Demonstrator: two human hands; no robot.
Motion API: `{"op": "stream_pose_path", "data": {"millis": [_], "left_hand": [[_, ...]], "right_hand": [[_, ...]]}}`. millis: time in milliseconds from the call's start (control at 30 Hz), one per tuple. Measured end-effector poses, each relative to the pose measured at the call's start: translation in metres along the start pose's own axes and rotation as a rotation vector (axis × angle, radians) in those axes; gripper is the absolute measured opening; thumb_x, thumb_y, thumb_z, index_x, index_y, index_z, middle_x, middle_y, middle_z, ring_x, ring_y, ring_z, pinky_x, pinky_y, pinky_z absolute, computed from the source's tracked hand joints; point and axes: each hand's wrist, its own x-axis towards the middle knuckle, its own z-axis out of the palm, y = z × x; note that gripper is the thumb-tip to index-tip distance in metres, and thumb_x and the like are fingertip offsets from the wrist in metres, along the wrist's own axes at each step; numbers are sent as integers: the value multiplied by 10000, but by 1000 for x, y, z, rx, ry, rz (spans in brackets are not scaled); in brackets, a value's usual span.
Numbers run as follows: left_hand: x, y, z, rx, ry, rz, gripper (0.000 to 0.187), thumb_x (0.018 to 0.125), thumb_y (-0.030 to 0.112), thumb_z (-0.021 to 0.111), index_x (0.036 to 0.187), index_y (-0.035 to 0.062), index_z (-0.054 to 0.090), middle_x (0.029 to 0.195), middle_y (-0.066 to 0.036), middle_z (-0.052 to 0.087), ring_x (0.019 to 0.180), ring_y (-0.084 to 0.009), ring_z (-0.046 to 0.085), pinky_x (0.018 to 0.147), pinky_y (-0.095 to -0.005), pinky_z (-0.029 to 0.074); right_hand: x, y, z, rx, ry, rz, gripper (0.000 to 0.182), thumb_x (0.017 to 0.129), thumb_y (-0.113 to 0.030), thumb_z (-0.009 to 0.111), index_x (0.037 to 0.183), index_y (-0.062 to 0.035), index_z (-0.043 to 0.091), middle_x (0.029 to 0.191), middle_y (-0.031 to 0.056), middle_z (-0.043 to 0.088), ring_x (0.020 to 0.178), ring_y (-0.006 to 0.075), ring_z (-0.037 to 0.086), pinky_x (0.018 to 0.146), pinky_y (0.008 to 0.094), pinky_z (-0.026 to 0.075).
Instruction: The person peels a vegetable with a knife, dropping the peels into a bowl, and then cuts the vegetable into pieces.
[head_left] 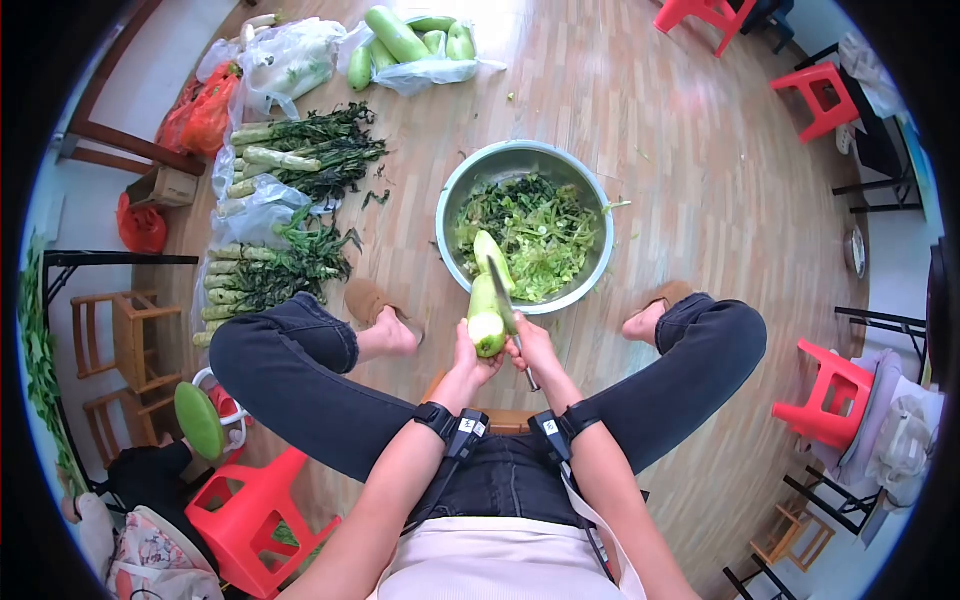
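Note:
My left hand (pixel 472 362) is wrapped round the lower end of a long pale green gourd (pixel 483 305). The whitish, pared-looking near end of the gourd faces me, with a small green tip. My right hand (pixel 538 348) grips a knife (pixel 502 292), its blade pointing away from me and lying along the gourd's right side. A light green length of gourd (pixel 493 258) shows beyond the blade, over the near rim of a large metal basin (pixel 604 258). Chopped green leaves and pieces (pixel 530 225) lie in the basin.
Bunches of leafy celtuce (pixel 270 160) lie on plastic at the left. Behind them are a bag of more gourds (pixel 430 72) and a red bag (pixel 200 108). Red stools (pixel 250 515) stand at both sides. My feet (pixel 395 332) flank the basin on the wooden floor (pixel 700 200).

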Motion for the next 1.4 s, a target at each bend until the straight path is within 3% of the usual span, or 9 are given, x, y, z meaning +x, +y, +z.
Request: {"op": "stream_pose_path", "data": {"millis": [67,100,233,267,367,600,667,1000,1400], "left_hand": [[1,3,-3,-3,-75,-16,671,802,660,221,1050,115,524,876,-100,597,729,-204,552,594,-283,445],[-2,6,0,-40,-57,-34,686,802,662,210,1044,105,530,853,-105,606,702,-205,556,586,-284,448],[-2,5,1,17,3,-49,697,802,666,207,1041,100,534,819,-103,613,668,-205,563,568,-287,452],[-1,5,1,16,1,-48,697,802,666,207,1041,100,534,819,-103,613,668,-205,563,568,-287,452],[-8,3,5,3,18,-18,682,800,667,227,1047,107,529,829,-91,598,695,-198,558,577,-285,451],[-9,5,5,-49,56,-11,621,809,643,234,1034,146,530,908,-57,547,767,-173,520,602,-274,440],[-8,7,7,-63,68,-11,617,811,637,229,1034,145,529,912,-56,547,770,-170,518,608,-275,440],[-6,3,0,-70,87,-3,631,808,631,213,1046,135,522,916,-64,550,759,-183,537,643,-291,457],[-4,0,-2,-85,97,29,684,809,651,181,1159,140,471,1059,-88,518,941,-224,519,822,-364,420]], "right_hand": [[6,6,-5,284,59,151,375,908,-412,387,960,-63,513,500,-11,405,317,67,297,303,229,245],[4,3,-6,256,68,164,388,914,-389,384,1129,-81,482,498,-16,404,332,60,310,312,211,257],[-8,-4,0,49,51,-38,427,922,-319,399,1320,-170,365,523,-16,436,363,51,337,333,198,284],[-4,4,0,47,50,-39,427,922,-319,399,1320,-170,365,523,-16,436,363,51,337,333,198,284],[0,24,1,-346,122,-372,368,892,-255,479,1235,-120,486,623,-11,524,465,40,428,428,194,352],[-28,10,3,-532,126,-341,379,881,-282,486,1222,-116,490,860,118,644,691,126,584,655,252,458],[-29,10,6,-591,154,-349,398,859,-421,435,1209,-242,499,812,159,636,800,325,610,693,389,474],[-14,14,8,-548,104,-247,387,854,-430,442,1191,-253,514,847,181,623,794,338,607,676,392,481],[1,17,15,-596,181,-416,373,848,-430,450,1167,-256,534,774,205,613,733,357,605,630,420,479]]}}
